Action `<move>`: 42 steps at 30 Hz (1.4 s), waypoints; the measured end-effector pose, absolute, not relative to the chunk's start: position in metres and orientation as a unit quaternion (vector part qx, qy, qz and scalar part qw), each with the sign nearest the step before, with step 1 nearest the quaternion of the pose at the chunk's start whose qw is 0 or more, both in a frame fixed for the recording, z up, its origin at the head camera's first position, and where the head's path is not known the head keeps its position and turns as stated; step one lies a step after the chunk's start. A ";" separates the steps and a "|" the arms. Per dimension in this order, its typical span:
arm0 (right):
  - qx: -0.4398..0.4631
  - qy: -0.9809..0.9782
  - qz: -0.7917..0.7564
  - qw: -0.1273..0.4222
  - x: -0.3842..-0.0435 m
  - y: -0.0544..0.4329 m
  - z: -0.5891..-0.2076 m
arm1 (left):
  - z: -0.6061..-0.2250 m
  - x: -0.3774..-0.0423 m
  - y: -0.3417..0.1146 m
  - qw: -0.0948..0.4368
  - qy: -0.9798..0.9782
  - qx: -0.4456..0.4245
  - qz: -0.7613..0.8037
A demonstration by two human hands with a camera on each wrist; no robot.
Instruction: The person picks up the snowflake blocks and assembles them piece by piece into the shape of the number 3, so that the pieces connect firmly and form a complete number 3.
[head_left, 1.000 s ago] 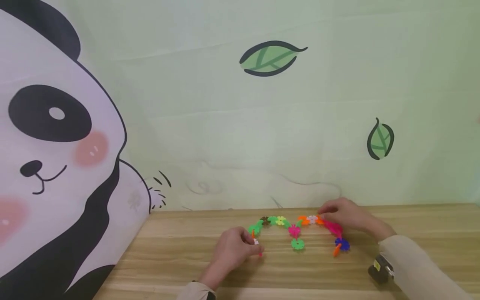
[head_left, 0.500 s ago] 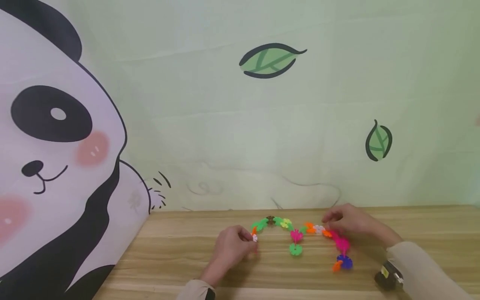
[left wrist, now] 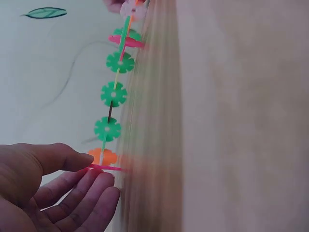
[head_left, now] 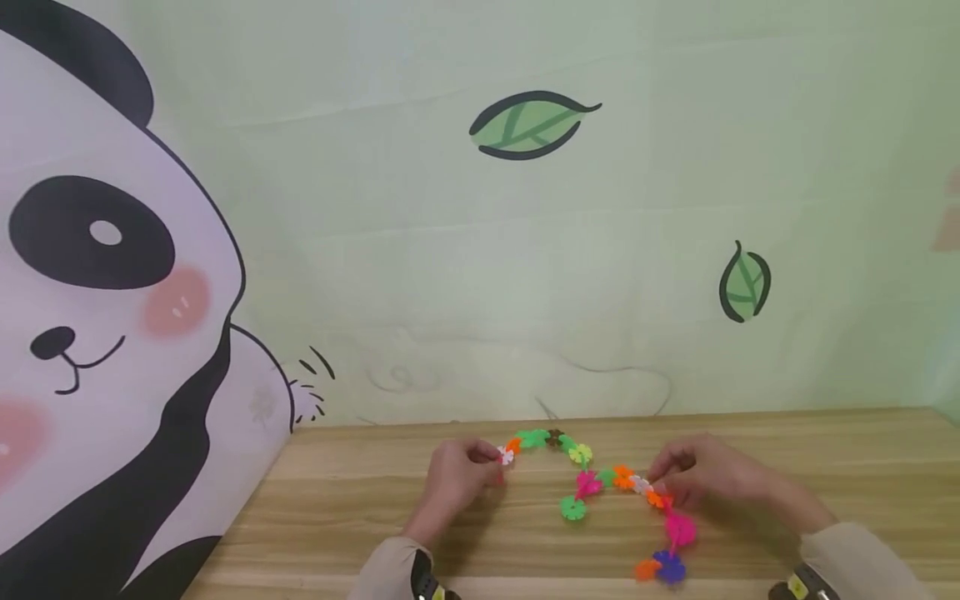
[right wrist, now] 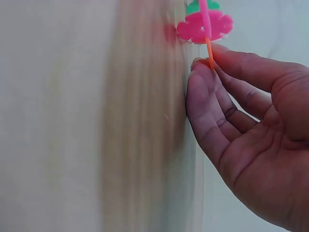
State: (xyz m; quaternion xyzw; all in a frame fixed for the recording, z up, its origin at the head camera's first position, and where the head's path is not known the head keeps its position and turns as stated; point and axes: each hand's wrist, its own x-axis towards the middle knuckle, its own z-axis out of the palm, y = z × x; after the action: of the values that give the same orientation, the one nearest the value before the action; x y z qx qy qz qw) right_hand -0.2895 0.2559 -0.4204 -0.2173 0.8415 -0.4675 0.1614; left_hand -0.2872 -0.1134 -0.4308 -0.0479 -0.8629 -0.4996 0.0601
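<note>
A chain of slotted plastic snowflake discs (head_left: 588,483) in green, yellow, pink, orange, white, brown and blue stretches between my hands over the tabletop. My left hand (head_left: 459,477) pinches its left end; in the left wrist view a pink disc (left wrist: 108,168) sits between thumb and fingertips, beside an orange disc (left wrist: 108,157). My right hand (head_left: 712,475) pinches the right part by an orange disc (right wrist: 210,52), edge-on in the right wrist view, below a pink disc (right wrist: 205,26). A green disc (head_left: 573,509) branches off the middle. Towards me trail a pink disc (head_left: 680,529), a blue disc (head_left: 670,567) and an orange disc (head_left: 646,570).
The wooden tabletop (head_left: 360,500) meets an upright pale green backdrop (head_left: 420,250) just behind the chain. A printed panda (head_left: 82,275) covers the backdrop's left side. Both sleeves (head_left: 862,558) carry small dark devices near the wrists.
My right hand has come nearer to me, swinging the chain's right part with its blue and orange tail the same way. My left hand has shifted slightly away from me with the left end.
</note>
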 end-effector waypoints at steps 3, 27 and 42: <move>-0.207 0.833 -0.481 0.176 -0.283 0.253 -0.422 | -0.433 -0.295 -0.112 0.054 -0.855 -0.038 -0.514; -0.211 0.787 -0.535 0.221 -0.253 0.217 -0.435 | -0.451 -0.324 -0.102 0.061 -0.791 -0.018 -0.609; -0.247 0.758 -0.551 0.245 -0.250 0.216 -0.439 | -0.459 -0.336 -0.082 0.025 -0.753 0.010 -0.657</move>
State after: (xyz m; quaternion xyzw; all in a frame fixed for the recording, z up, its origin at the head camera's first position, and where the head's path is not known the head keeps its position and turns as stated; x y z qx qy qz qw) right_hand -0.2504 0.2160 -0.4387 -0.2469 0.7585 -0.5513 0.2447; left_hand -0.3356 -0.0823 -0.4594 0.0104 -0.7530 -0.6574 0.0249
